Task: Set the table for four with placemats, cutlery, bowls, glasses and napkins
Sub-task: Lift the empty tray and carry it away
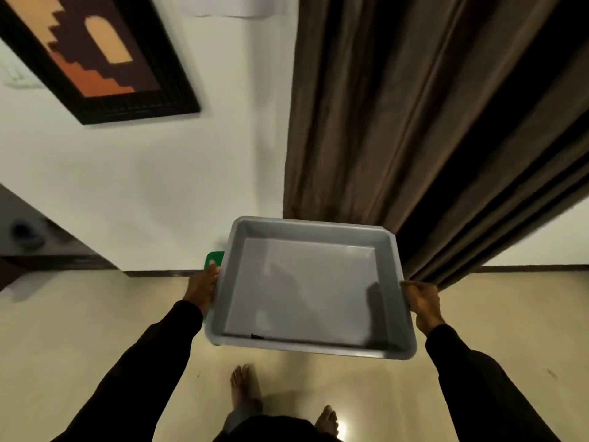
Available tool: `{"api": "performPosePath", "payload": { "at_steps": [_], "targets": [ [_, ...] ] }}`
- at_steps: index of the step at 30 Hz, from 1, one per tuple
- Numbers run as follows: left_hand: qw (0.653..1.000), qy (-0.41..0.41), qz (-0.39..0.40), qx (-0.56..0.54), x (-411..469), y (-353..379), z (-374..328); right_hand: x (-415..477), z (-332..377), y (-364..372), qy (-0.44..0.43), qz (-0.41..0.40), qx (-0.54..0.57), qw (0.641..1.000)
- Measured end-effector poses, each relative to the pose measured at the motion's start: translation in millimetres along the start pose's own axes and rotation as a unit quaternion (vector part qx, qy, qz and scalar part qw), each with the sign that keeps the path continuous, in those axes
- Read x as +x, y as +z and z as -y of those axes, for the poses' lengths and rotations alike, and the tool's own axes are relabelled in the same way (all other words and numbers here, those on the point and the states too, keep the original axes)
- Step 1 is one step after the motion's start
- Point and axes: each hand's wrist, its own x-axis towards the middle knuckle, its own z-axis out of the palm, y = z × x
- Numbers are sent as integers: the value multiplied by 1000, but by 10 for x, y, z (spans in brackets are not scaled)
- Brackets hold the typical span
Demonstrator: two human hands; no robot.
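A person is holding a grey tray (312,224) out in front, the left hand (200,290) and the right hand (422,301) each gripping a side rim with fingers curled round it. The tray is hanging roughly level between them, spanning hand to hand, neither hand nearer than the other. Its bed is looking empty but for a dark speck by the near wall. A green flat piece (214,261) is poking out beneath the tray beside the left hand, whose fingertips are touching it; whether it is a placemat cannot be told. A brown curtain (414,122) is hanging beyond the right hand.
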Motion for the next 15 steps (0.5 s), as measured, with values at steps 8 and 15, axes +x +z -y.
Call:
{"api": "performPosePath", "payload": {
  "at_steps": [8, 15],
  "targets": [
    [995, -79, -53, -3, 712, -1204, 375, 154, -88, 1527, 47, 46, -21, 998],
    [986, -149, -77, 12, 1774, -1950, 573, 516, -636, 2784, 89, 83, -37, 992]
  ]
}}
